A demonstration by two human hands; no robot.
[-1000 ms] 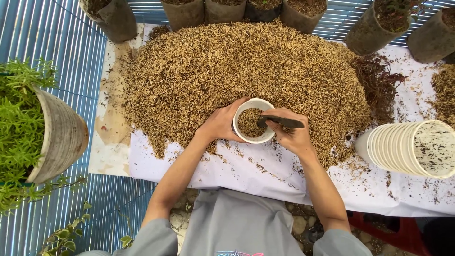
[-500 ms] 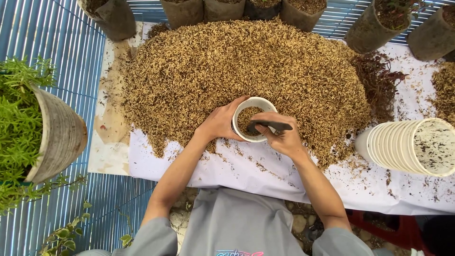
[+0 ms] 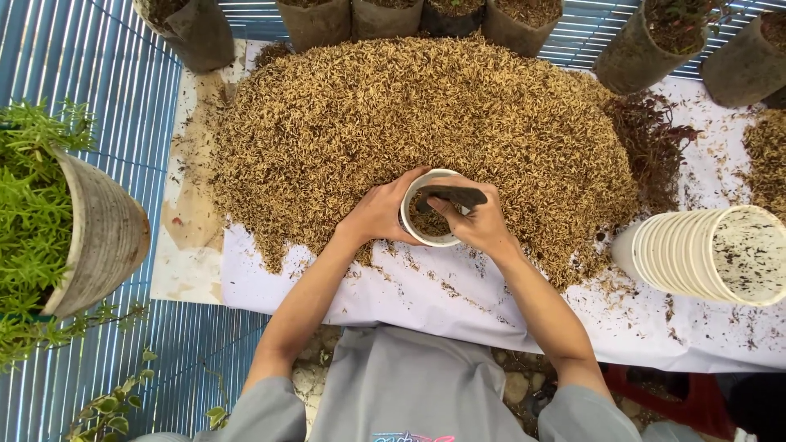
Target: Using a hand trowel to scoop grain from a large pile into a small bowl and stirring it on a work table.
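My left hand (image 3: 378, 214) wraps the white cup (image 3: 427, 209) at the husk pile's (image 3: 426, 123) near edge. My right hand (image 3: 483, 223) pinches a dark scoop (image 3: 455, 196) over it. The cup looks partly filled; the cup stack (image 3: 704, 254) lies unfilled.

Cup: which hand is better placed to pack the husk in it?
Probably right: the right hand holds a dark tool over the cup; the left hand steadies its side.

White cup (image 3: 419, 236), tan husk heap (image 3: 368, 123)
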